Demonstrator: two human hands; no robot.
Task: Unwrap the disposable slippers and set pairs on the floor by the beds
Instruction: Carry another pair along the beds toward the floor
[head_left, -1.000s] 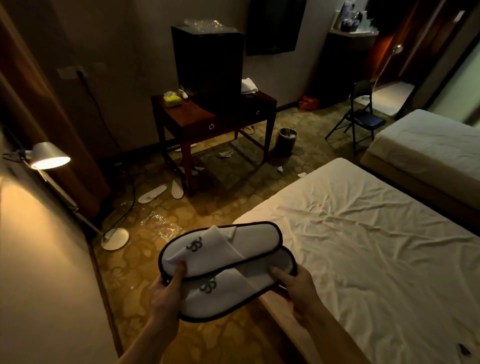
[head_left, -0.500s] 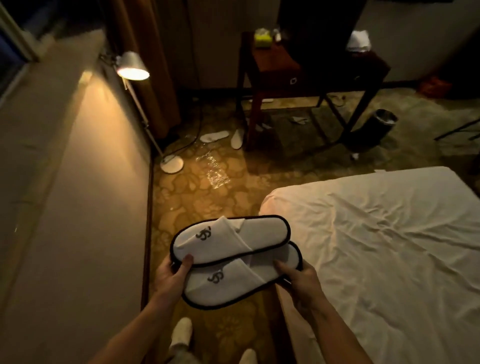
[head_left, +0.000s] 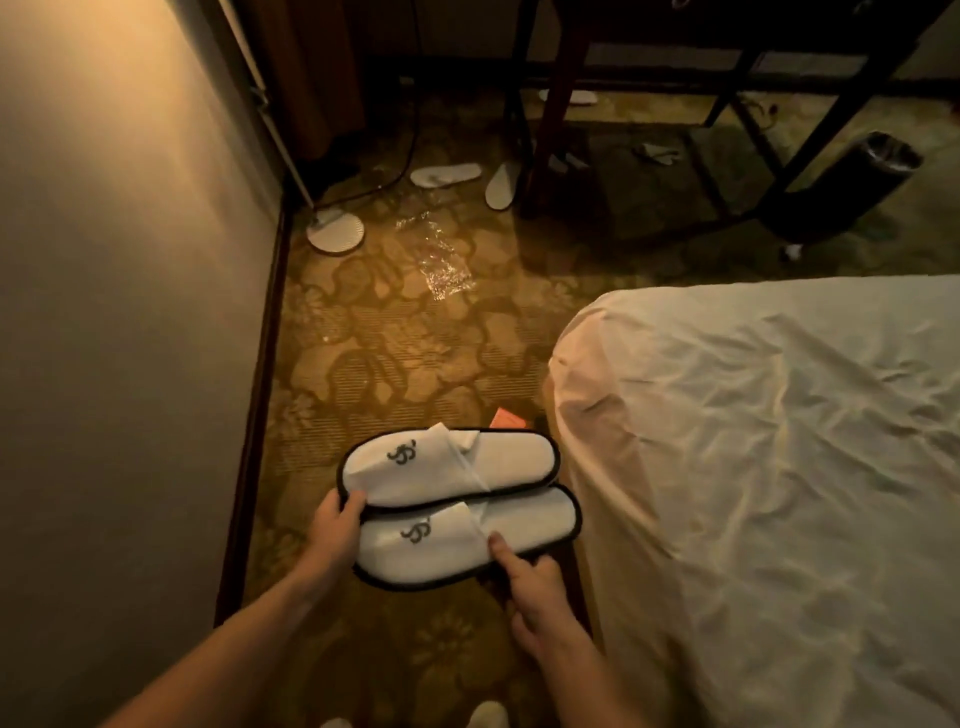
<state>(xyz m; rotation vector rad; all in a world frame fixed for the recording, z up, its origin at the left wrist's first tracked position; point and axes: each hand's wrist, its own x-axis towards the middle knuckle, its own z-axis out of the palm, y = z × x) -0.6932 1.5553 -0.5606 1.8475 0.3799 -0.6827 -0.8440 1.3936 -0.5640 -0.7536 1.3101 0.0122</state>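
Observation:
A pair of white disposable slippers with black trim and a grey logo lies side by side, flat, held above the patterned carpet. My left hand grips the toe ends, thumb on top between the two. My right hand holds the near slipper's edge, thumb pressed on its upper and fingers underneath. The bed with a wrinkled white sheet is directly to the right of the slippers.
A wall closes the left side. A clear plastic wrapper lies on the carpet beyond, with a lamp base, loose white slippers, table legs and a dark bin further back. A small orange card lies by the bed corner.
The view has tilted down toward the floor, and the slippers have come lower between wall and bed. Both hands keep their hold.

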